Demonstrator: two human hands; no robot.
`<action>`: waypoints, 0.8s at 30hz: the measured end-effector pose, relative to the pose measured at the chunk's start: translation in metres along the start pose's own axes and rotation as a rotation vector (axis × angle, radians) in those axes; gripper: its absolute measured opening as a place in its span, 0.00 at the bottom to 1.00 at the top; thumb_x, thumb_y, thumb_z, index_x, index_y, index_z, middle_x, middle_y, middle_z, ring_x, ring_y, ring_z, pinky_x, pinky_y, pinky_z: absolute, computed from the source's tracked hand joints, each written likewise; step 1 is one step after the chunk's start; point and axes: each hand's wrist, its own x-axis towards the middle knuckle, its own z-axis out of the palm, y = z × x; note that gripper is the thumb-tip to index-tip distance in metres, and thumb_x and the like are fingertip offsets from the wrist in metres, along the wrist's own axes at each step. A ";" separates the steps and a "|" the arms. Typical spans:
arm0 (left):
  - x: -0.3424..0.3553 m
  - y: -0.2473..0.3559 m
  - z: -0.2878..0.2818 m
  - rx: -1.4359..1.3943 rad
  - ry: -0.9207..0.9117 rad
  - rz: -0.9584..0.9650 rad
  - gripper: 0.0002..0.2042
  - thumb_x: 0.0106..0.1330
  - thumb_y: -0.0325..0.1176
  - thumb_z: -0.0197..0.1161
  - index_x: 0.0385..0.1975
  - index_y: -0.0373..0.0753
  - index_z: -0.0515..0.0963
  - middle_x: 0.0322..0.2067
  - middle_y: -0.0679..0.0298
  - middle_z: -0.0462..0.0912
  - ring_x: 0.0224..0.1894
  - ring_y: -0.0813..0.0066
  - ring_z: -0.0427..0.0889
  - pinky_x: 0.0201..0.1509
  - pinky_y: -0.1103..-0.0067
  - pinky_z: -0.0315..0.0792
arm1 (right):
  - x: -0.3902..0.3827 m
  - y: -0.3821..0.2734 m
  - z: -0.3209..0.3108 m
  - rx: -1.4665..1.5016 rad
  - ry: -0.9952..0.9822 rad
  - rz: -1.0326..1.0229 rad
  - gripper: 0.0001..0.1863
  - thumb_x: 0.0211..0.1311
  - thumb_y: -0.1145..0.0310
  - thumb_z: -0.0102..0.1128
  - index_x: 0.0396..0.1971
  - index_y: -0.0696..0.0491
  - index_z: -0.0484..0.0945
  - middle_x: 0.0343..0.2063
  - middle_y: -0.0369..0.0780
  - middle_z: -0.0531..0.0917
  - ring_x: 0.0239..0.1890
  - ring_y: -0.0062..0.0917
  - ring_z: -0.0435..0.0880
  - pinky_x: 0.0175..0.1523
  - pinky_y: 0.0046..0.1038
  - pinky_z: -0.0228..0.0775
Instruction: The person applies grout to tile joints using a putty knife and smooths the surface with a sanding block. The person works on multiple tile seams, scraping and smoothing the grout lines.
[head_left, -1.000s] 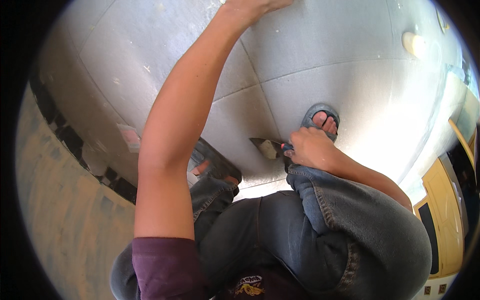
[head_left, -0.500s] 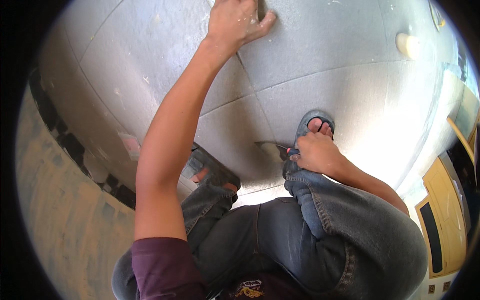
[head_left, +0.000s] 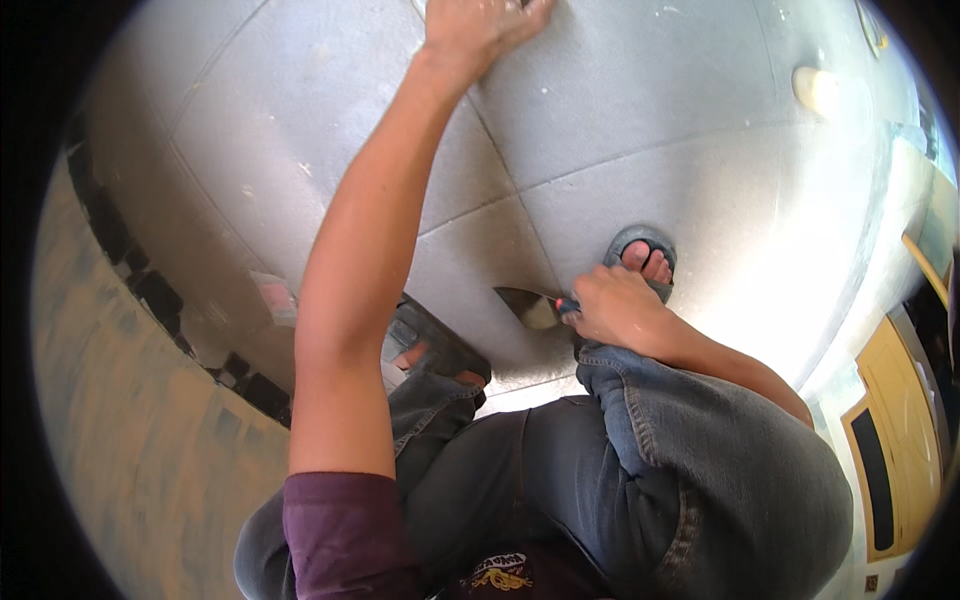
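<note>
My left hand (head_left: 485, 28) reaches to the top edge over grey tiled flooring (head_left: 660, 90); its thumb sticks out, and the other fingertips are cut off, so anything in them is hidden. My right hand (head_left: 610, 305) grips the red-and-dark handle of a trowel (head_left: 525, 305) at my right knee, just beside my sandalled right foot (head_left: 645, 260). The trowel's metal blade points left, low over or on the tiles between my feet. My left sandal (head_left: 420, 345) shows behind my left forearm.
A small pale cream object (head_left: 815, 92) lies at the upper right. Yellow wooden panels (head_left: 890, 380) and a stick (head_left: 925, 265) are at the far right. At left, a dark broken border (head_left: 160, 300) edges a mottled tan surface (head_left: 130, 400), with a small clear packet (head_left: 275, 295) near it.
My left hand came lower into view half a second ago and has since moved back up toward the top edge. My right hand stays on the trowel with only slight shifts.
</note>
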 end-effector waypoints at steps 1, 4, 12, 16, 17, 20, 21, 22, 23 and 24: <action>-0.011 0.001 0.003 -0.025 0.003 -0.001 0.36 0.66 0.48 0.58 0.65 0.22 0.68 0.72 0.39 0.64 0.76 0.42 0.59 0.80 0.55 0.52 | -0.004 0.005 -0.003 -0.010 -0.026 0.038 0.22 0.63 0.54 0.68 0.38 0.62 0.85 0.42 0.57 0.85 0.49 0.53 0.85 0.57 0.47 0.75; -0.060 -0.001 -0.005 0.055 -0.080 0.016 0.37 0.67 0.48 0.58 0.66 0.21 0.67 0.73 0.40 0.62 0.77 0.42 0.58 0.80 0.54 0.51 | -0.018 0.020 -0.002 -0.056 -0.051 0.074 0.20 0.62 0.56 0.68 0.38 0.61 0.85 0.42 0.56 0.85 0.48 0.51 0.86 0.55 0.47 0.76; 0.012 -0.010 0.005 0.027 -0.048 -0.045 0.37 0.67 0.50 0.58 0.66 0.21 0.68 0.73 0.39 0.62 0.76 0.40 0.57 0.80 0.55 0.50 | -0.006 0.002 -0.011 -0.024 -0.043 0.031 0.15 0.60 0.61 0.67 0.37 0.59 0.85 0.42 0.54 0.86 0.47 0.47 0.87 0.56 0.44 0.77; -0.038 0.001 0.010 0.044 -0.092 0.137 0.39 0.66 0.50 0.58 0.69 0.22 0.65 0.73 0.40 0.61 0.77 0.40 0.57 0.80 0.53 0.50 | -0.020 0.015 -0.006 -0.113 0.012 0.056 0.16 0.61 0.59 0.66 0.36 0.59 0.86 0.40 0.54 0.86 0.45 0.48 0.87 0.55 0.44 0.77; -0.025 -0.007 0.009 0.051 -0.035 0.098 0.39 0.66 0.50 0.58 0.69 0.22 0.64 0.74 0.40 0.61 0.77 0.41 0.57 0.80 0.54 0.50 | -0.018 0.016 -0.004 -0.107 0.022 0.050 0.16 0.61 0.59 0.66 0.36 0.59 0.86 0.40 0.54 0.86 0.44 0.49 0.88 0.55 0.44 0.77; 0.021 -0.028 0.003 0.084 0.083 -0.105 0.37 0.68 0.50 0.56 0.67 0.22 0.67 0.72 0.40 0.63 0.76 0.43 0.59 0.80 0.55 0.52 | -0.004 0.008 -0.011 -0.084 0.026 0.032 0.17 0.62 0.59 0.65 0.38 0.59 0.86 0.39 0.54 0.86 0.45 0.49 0.87 0.54 0.45 0.77; 0.016 -0.025 0.005 0.143 0.008 -0.080 0.39 0.70 0.55 0.53 0.70 0.26 0.65 0.73 0.43 0.63 0.77 0.46 0.58 0.80 0.56 0.52 | -0.002 0.005 -0.015 -0.077 0.021 0.019 0.17 0.62 0.59 0.65 0.38 0.59 0.86 0.40 0.54 0.86 0.46 0.49 0.87 0.54 0.45 0.77; 0.008 -0.021 0.011 0.194 -0.064 -0.053 0.41 0.72 0.60 0.50 0.73 0.30 0.63 0.74 0.46 0.63 0.78 0.49 0.57 0.81 0.57 0.52 | -0.009 0.008 -0.008 -0.083 0.008 0.031 0.17 0.62 0.59 0.65 0.39 0.59 0.86 0.39 0.54 0.87 0.46 0.49 0.87 0.54 0.45 0.78; -0.007 -0.016 0.020 0.173 -0.017 0.003 0.40 0.72 0.59 0.49 0.73 0.30 0.62 0.74 0.46 0.62 0.78 0.49 0.57 0.81 0.57 0.51 | -0.016 0.015 0.003 -0.098 0.011 0.029 0.17 0.62 0.59 0.65 0.39 0.59 0.86 0.39 0.53 0.87 0.46 0.49 0.87 0.53 0.45 0.78; -0.024 -0.011 0.024 0.184 0.029 0.063 0.40 0.72 0.58 0.49 0.74 0.30 0.61 0.75 0.46 0.61 0.78 0.50 0.57 0.82 0.58 0.50 | -0.015 0.023 0.008 -0.110 0.025 -0.001 0.17 0.61 0.59 0.65 0.39 0.59 0.86 0.39 0.53 0.87 0.46 0.49 0.87 0.52 0.46 0.78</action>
